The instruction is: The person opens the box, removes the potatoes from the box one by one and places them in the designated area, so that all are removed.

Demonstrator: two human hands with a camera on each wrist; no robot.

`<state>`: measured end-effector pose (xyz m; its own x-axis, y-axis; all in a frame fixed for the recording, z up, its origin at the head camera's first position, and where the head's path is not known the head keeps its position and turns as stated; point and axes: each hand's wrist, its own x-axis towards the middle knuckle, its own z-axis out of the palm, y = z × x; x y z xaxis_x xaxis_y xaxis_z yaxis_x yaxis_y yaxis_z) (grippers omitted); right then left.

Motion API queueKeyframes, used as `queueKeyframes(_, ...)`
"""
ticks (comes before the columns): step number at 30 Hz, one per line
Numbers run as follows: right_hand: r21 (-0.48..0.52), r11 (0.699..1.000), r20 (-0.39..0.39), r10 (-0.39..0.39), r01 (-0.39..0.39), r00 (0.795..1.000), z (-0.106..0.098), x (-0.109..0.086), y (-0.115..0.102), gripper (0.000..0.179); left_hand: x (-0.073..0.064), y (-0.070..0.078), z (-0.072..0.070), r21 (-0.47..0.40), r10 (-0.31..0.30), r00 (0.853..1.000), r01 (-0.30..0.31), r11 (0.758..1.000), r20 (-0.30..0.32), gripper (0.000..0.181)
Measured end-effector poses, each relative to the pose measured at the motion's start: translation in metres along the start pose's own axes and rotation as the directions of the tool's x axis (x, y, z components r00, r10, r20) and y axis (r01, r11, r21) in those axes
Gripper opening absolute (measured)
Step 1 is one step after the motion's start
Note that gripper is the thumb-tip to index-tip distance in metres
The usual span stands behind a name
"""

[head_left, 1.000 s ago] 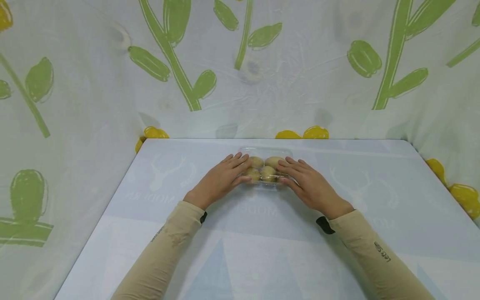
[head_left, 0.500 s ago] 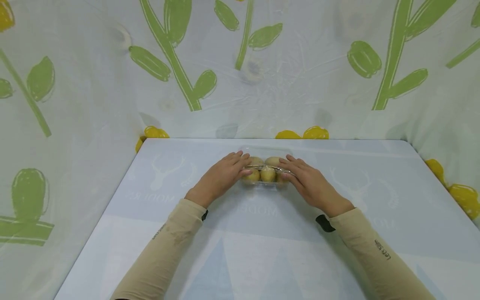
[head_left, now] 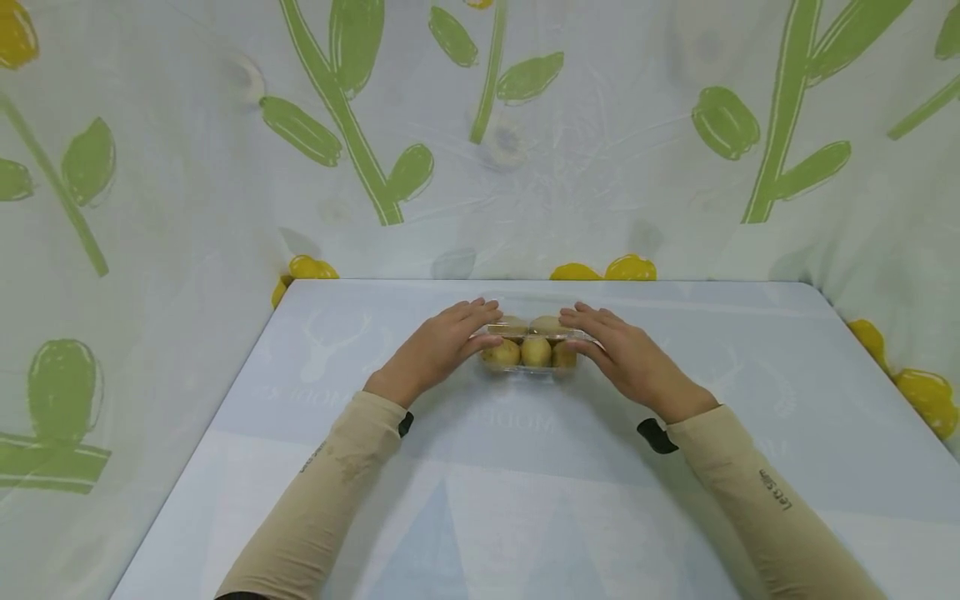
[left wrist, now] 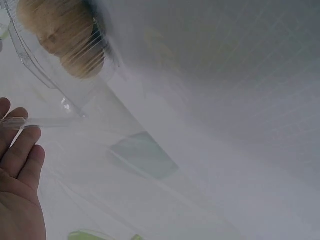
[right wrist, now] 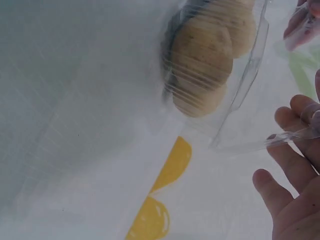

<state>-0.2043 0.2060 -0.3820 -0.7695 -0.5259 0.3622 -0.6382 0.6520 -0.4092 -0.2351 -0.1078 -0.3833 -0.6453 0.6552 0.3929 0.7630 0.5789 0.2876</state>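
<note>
The clear plastic box [head_left: 527,372] sat on the table [head_left: 517,517], near the far edge and between the two hands, with potatoes [head_left: 536,352] inside it. Three of them showed along the front and two more behind, seen through the plastic. The lid [head_left: 540,335] stood partly raised, its front edge above the front potatoes.

The left hand [head_left: 442,337] was at the left end of the lid, fingers nearly straight, the thumb below them and well apart. The left wrist view showed the lid's edge crossing those fingers. The right hand [head_left: 630,354] was at the right end in much the same way, its fingers loosely extended and touching the lid. Whether either thumb pressed on the plastic, I could not tell.

Both arms were in tan sleeves [head_left: 772,492] marked with dark lettering, and a black band [head_left: 657,436] showed below the right wrist. Behind the table hung a pale cloth [head_left: 600,192] printed with green stems and leaves and yellow flowers.
</note>
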Motion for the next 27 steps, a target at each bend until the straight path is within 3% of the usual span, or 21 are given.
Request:
queueKeyframes(10,-0.035,0.998,-0.093,-0.048,0.045,0.995,-0.014,0.007,0.004,0.045,0.011,-0.002,-0.011,0.004,0.066,0.994,-0.066,0.998,-0.085,0.040)
queueKeyframes(18,-0.074,0.996,-0.198,-0.063,0.049,0.978,-0.029,0.019,0.010,0.041,0.021,-0.007,-0.022,-0.020,-0.015,0.992,0.013,1.000,-0.125,0.043)
queueKeyframes(23,-0.089,0.993,-0.298,-0.103,0.079,0.949,-0.033,0.028,0.014,0.038,0.026,-0.014,-0.028,0.027,-0.090,0.968,0.099,0.995,-0.236,0.039)
queueKeyframes(27,-0.048,0.994,-0.374,-0.109,0.098,0.921,-0.035,0.035,0.016,0.036,0.030,-0.020,-0.030,0.048,-0.096,0.952,0.114,0.992,-0.290,0.037)
